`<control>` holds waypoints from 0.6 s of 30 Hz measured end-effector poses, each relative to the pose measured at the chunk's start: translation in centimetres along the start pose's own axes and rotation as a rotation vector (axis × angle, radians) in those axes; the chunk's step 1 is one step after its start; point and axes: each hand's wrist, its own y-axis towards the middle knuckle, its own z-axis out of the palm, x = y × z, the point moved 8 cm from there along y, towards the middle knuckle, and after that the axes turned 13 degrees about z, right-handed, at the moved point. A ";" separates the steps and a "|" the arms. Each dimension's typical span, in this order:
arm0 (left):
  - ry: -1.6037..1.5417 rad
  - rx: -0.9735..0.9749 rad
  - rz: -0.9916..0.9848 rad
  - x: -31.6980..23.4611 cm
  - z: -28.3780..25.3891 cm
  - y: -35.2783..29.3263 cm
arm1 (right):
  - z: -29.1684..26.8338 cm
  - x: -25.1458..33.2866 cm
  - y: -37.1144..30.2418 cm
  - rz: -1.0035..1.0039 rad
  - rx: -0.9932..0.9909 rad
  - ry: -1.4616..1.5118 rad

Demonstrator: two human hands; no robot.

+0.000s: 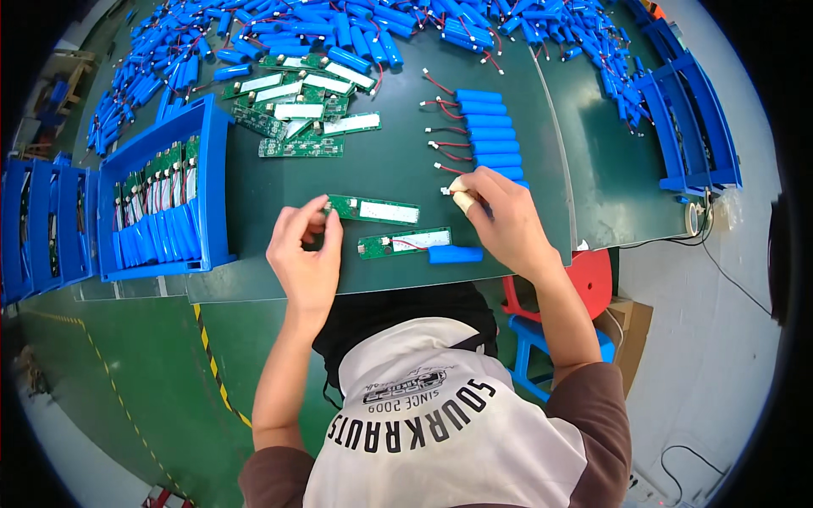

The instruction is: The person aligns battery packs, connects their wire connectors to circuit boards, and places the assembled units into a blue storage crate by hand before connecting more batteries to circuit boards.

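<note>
My left hand [303,250] is closed in a pinch on the left end of a narrow green circuit board [349,207] with a white pad along it. My right hand [506,222], its thumb and forefinger tips wrapped in pale covers, pinches a small white wire connector [446,191] to the right of that board. Just beyond this hand lies a column of blue cylindrical batteries [493,134], their red and black leads pointing left. Nearer to me rests another circuit board [373,247], with a wired blue battery [456,254] lying over its right end.
Loose circuit boards [298,111] lie piled beyond my left hand. A large heap of blue batteries [339,30] spreads across the far table. At left, a blue bin [218,186] holds boards with batteries upright. More blue bins [677,127] and a tape roll [692,220] are at right.
</note>
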 end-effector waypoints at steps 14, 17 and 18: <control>-0.530 0.059 0.105 -5.9 5.7 1.0 | 4.2 -0.3 0.2 0.220 0.341 0.430; -0.582 0.008 0.091 -5.8 5.3 1.0 | 4.1 -0.3 0.1 0.223 0.302 0.460; -0.534 0.050 0.102 -5.7 5.2 0.9 | 4.3 -0.3 0.0 0.255 0.344 0.461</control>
